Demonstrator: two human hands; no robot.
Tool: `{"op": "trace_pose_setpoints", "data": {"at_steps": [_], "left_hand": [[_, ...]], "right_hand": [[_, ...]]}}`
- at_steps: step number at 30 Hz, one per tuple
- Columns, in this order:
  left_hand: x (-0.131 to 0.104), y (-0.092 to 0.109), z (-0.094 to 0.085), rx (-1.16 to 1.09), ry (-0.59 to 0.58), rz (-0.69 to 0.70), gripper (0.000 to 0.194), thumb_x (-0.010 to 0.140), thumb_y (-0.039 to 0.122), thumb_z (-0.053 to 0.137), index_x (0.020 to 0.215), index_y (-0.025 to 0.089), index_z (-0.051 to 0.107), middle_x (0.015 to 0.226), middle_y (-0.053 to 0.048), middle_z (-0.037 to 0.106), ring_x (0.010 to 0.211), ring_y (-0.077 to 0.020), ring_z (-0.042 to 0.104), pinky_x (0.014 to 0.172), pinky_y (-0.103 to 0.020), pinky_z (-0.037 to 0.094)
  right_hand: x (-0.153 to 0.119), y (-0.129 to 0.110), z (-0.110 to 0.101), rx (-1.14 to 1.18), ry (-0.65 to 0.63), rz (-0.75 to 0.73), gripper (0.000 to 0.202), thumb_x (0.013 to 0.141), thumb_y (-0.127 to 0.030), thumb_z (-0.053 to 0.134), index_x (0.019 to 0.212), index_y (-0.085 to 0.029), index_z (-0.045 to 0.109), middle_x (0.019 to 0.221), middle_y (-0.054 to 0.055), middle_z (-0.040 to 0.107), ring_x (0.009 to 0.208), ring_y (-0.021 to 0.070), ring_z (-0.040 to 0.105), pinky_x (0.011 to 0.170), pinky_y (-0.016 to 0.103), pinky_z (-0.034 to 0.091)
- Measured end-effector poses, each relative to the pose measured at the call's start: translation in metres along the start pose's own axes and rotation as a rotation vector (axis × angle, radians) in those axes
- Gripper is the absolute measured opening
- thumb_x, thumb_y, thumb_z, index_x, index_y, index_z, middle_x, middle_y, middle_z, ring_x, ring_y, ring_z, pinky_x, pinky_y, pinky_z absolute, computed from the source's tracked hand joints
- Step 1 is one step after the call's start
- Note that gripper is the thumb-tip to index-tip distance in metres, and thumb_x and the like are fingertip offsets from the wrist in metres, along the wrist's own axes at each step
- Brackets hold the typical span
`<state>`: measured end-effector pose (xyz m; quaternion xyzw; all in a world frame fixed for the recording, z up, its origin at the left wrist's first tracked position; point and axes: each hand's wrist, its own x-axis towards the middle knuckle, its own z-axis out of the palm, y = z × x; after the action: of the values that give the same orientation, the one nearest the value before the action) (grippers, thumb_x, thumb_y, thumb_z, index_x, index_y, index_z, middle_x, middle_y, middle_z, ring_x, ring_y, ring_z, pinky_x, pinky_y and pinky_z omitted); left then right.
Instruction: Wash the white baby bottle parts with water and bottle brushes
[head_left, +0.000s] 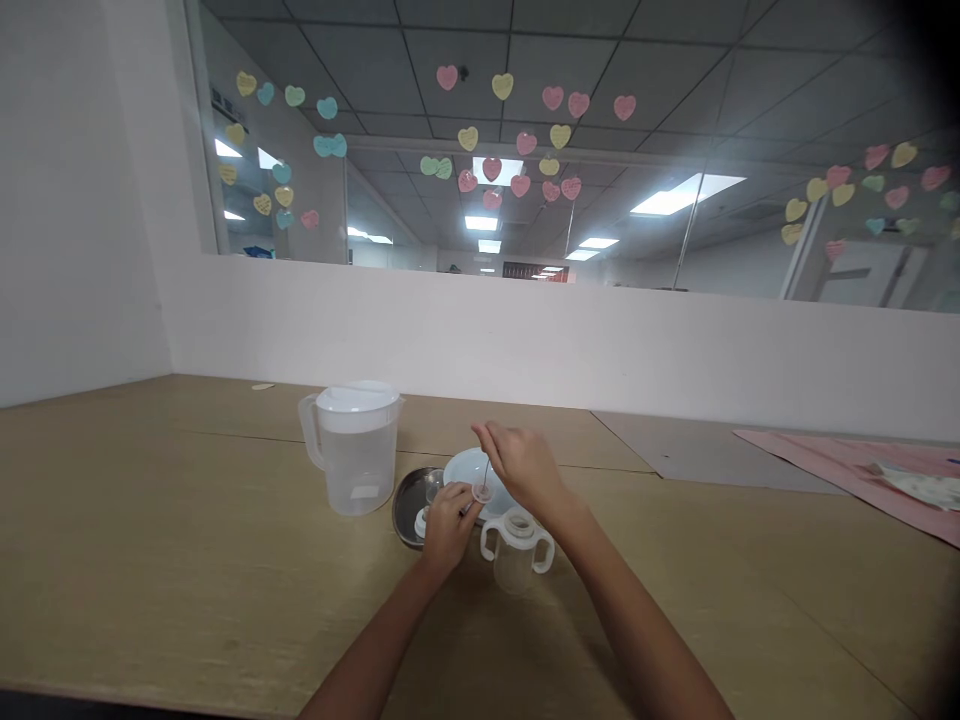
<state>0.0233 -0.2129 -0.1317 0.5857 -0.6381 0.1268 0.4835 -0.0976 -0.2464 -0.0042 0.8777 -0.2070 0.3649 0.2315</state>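
Note:
My left hand (448,525) pinches a small round translucent piece with a pale rim (483,493) at its fingertips. Above it, the closed fingers of my right hand (519,462) grip a thin stick (487,472) that points down into the round piece; the stick's lower end is too small to make out. Both hands are over a white bowl (466,466). Just below my right wrist stands a clear two-handled baby bottle (514,560) with its top uncovered. A metal tray (406,500), partly hidden by my left hand, holds a small white part (421,522) and a clear piece (433,484).
A lidded clear pitcher (360,465) with liquid in it stands left of the tray. Behind the wooden table (225,560) rises a white wall (450,330) with a window above. At the right lie a grey sheet (697,455) and a pink cloth (840,465) with a packet (919,486).

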Motion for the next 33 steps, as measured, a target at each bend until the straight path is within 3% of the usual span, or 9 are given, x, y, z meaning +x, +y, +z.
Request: {"op": "trace_pose_setpoints", "data": {"at_steps": [5,10,18,23,26,30,33], "left_hand": [[-0.001,0.001,0.001,0.002,0.01,-0.003,0.028,0.085,0.03,0.04,0.071,0.018,0.061,0.074,-0.003,0.06,0.075,-0.0143,0.052,0.069,-0.026,0.038],[-0.002,0.004,-0.001,-0.026,0.008,-0.016,0.03,0.084,0.029,0.04,0.067,0.017,0.061,0.073,-0.003,0.06,0.074,-0.0144,0.053,0.068,-0.025,0.039],[0.002,0.001,-0.008,-0.113,0.12,-0.12,0.028,0.084,0.031,0.039,0.079,0.017,0.063,0.081,-0.005,0.063,0.077,-0.015,0.055,0.069,-0.025,0.04],[0.003,0.003,-0.009,-0.114,0.097,-0.094,0.029,0.083,0.03,0.04,0.07,0.015,0.061,0.074,-0.005,0.062,0.071,-0.0141,0.055,0.064,-0.024,0.039],[0.005,0.005,-0.009,-0.126,0.106,-0.093,0.027,0.083,0.028,0.039,0.072,0.015,0.061,0.076,-0.005,0.062,0.071,-0.0139,0.055,0.064,-0.024,0.039],[0.007,0.006,-0.009,-0.146,0.117,-0.125,0.028,0.083,0.03,0.04,0.07,0.016,0.06,0.074,-0.004,0.062,0.07,-0.0136,0.054,0.064,-0.023,0.039],[0.006,0.004,-0.008,-0.165,0.1,-0.13,0.028,0.083,0.03,0.041,0.07,0.016,0.061,0.076,-0.004,0.062,0.07,-0.0133,0.054,0.065,-0.023,0.039]], "right_hand": [[0.002,-0.007,0.007,-0.027,-0.174,0.07,0.038,0.092,-0.034,0.027,0.078,-0.014,0.056,0.059,0.006,0.059,0.051,0.012,0.053,0.046,0.023,0.023],[0.002,-0.007,0.018,-0.021,-0.314,0.061,0.029,0.09,-0.031,0.032,0.087,-0.016,0.057,0.069,0.009,0.063,0.062,0.0169,0.059,0.051,0.022,0.031],[0.002,-0.004,0.028,-0.01,-0.403,0.032,0.03,0.09,-0.028,0.032,0.085,-0.015,0.058,0.077,0.01,0.064,0.069,0.0178,0.061,0.055,0.023,0.037],[0.0,-0.016,0.036,-0.017,-0.485,-0.01,0.032,0.09,-0.024,0.029,0.085,-0.014,0.059,0.072,0.011,0.063,0.068,0.0186,0.061,0.056,0.023,0.038],[0.001,-0.017,0.03,0.017,-0.454,-0.019,0.031,0.09,-0.027,0.03,0.088,-0.015,0.058,0.072,0.009,0.063,0.067,0.0174,0.06,0.054,0.022,0.036],[0.002,-0.008,0.016,0.047,-0.283,0.034,0.03,0.091,-0.032,0.03,0.102,-0.018,0.054,0.081,0.008,0.063,0.07,0.0158,0.059,0.054,0.021,0.033],[0.001,-0.001,0.011,0.029,-0.235,0.071,0.033,0.092,-0.031,0.026,0.096,-0.018,0.056,0.079,0.008,0.064,0.068,0.0158,0.058,0.055,0.021,0.031]]}}
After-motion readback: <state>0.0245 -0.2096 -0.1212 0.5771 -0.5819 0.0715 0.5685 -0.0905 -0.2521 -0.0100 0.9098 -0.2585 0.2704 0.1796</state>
